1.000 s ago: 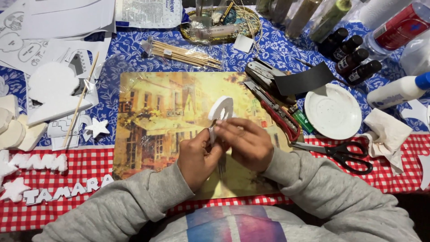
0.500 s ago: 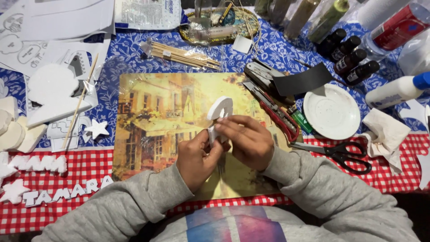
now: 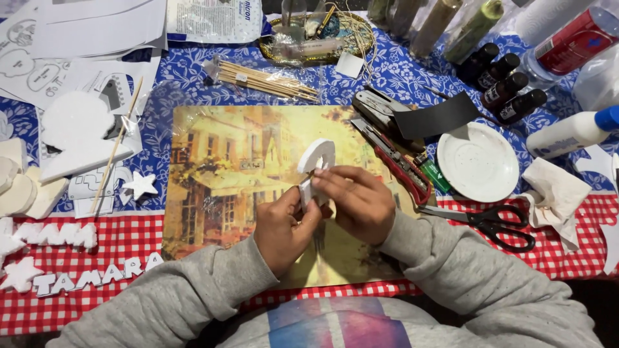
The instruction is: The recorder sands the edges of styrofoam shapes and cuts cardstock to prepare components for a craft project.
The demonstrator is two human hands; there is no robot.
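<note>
Two hands are working one white foam piece [image 3: 316, 166] over the picture mat [image 3: 219, 187]. The left hand [image 3: 284, 225] is pinching its lower end w/ thumb and fingers closed narrow; the right hand [image 3: 358, 200] is curling over the middle, fingers pressing on the front. The piece is standing tilted, arched top poking above both hands, clear of the mat.

Risks, as I judge them:
- Foam is looking thin and brittle, esp. at the arch. Too much squeeze or twist between the hands is likely snapping it or denting the face.
- Can't tell if a blade or tool is in either hand; if so, the left thumb is sitting right in its path.
- The open scissors [image 3: 490, 222] and the red cutter [image 3: 403, 169] are lying just beside the right wrist; a sleeve swing is prob. catching them.
- The glue bottle [image 3: 570, 132] and the white dish [image 3: 477, 161] are near enough for a sleeve to knock.
- Foam letters [image 3: 97, 276] near the left sleeve are loose; an elbow shift is scattering them.
</note>
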